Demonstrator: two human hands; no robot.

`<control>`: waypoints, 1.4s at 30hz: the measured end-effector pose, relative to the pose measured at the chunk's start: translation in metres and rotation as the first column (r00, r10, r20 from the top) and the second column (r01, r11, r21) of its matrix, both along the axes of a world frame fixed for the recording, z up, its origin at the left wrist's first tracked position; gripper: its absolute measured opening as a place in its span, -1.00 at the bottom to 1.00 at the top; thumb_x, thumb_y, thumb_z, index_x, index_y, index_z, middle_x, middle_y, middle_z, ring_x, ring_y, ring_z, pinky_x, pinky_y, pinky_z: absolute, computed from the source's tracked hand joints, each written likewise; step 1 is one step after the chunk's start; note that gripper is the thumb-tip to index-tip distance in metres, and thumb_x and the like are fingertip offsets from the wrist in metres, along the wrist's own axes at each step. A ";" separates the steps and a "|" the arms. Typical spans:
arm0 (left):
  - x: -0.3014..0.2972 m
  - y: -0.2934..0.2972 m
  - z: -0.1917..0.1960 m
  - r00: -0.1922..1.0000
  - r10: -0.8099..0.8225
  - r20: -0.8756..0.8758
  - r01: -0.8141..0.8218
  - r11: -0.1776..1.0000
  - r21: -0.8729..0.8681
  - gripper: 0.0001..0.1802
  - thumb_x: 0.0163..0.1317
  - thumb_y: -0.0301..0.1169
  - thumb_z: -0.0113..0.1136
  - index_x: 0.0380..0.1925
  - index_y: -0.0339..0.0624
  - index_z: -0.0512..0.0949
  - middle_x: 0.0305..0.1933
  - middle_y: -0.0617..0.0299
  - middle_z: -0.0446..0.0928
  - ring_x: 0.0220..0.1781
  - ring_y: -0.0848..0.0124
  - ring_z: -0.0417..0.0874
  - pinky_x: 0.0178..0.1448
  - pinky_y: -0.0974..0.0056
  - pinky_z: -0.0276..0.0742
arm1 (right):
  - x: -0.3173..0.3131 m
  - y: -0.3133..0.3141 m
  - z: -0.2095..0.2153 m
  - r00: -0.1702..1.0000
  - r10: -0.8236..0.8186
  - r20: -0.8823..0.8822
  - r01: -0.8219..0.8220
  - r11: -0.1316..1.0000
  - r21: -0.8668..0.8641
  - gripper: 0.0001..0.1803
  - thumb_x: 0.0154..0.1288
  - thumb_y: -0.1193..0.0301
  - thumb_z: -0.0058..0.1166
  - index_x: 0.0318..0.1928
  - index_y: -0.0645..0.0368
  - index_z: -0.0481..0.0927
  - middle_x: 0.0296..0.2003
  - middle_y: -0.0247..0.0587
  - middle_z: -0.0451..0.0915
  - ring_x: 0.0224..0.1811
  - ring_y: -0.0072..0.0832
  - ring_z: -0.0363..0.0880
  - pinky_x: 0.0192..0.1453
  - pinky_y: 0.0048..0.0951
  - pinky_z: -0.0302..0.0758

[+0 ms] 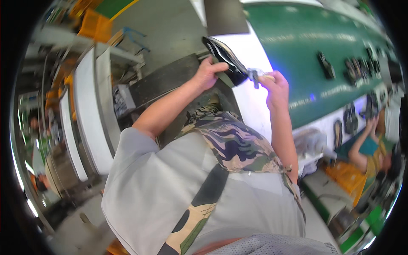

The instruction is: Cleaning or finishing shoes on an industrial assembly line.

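gripped in the left hand (207, 73), a black shoe upper (225, 61) tilts; right hand (275, 87) closes on a small tool (256, 76) touching it. more dark shoe pieces (352, 68) lie on the green conveyor (297, 46), far right.

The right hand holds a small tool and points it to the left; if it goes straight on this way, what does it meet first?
Most likely the black shoe piece that the left hand holds up: the tool in the right hand is already at its lower edge. Depth is unclear.
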State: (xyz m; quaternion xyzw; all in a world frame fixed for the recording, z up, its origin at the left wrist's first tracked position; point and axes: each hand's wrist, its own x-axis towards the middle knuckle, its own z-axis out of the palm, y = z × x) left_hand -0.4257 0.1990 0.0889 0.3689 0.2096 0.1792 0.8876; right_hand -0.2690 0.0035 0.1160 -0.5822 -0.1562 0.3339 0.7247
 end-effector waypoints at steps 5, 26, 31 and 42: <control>-0.056 0.011 0.025 0.975 0.223 -0.010 -0.217 0.957 0.190 -0.52 0.03 -0.49 0.39 -0.01 -0.30 0.50 -0.09 0.17 0.61 -0.03 0.36 0.61 0.20 0.24 0.47 | -0.005 0.015 -0.003 0.968 0.116 -0.224 -0.097 0.991 0.094 -0.84 0.18 0.61 0.17 -0.22 0.25 0.52 -0.30 -0.17 0.61 -0.31 -0.40 0.62 -0.18 -0.35 0.60; -0.670 0.055 0.175 -0.252 0.739 -0.624 -0.008 0.644 0.765 -0.75 -0.08 -0.34 0.40 -0.40 -0.19 0.61 -0.44 0.18 0.58 -0.44 0.27 0.59 -0.33 0.15 0.54 | 0.019 -0.040 -0.090 0.884 0.271 -0.382 -0.277 0.960 0.041 -0.88 0.13 0.53 0.22 -0.32 0.14 0.55 -0.41 -0.33 0.57 -0.39 -0.55 0.53 -0.34 -0.53 0.44; -0.598 0.119 0.077 -0.544 0.677 -0.496 0.808 0.581 -0.093 -0.52 0.03 -0.05 0.20 -0.17 -0.16 0.68 -0.06 -0.09 0.65 0.04 -0.05 0.64 0.12 -0.02 0.54 | 0.048 -0.089 -0.117 0.948 0.039 -0.316 -0.059 0.997 -0.054 -0.82 0.08 0.47 0.29 -0.36 0.12 0.52 -0.46 -0.38 0.55 -0.45 -0.59 0.50 -0.40 -0.55 0.40; -0.094 0.222 -0.034 0.477 0.733 -0.484 0.640 0.088 0.764 -0.47 0.03 -0.04 0.33 -0.15 -0.26 0.66 -0.18 0.01 0.69 -0.09 0.13 0.69 0.02 0.14 0.54 | 0.022 -0.162 -0.079 0.877 -0.358 -0.320 0.361 0.931 -0.053 -0.84 0.22 0.47 0.22 -0.32 0.11 0.46 -0.45 -0.37 0.53 -0.43 -0.57 0.52 -0.37 -0.54 0.41</control>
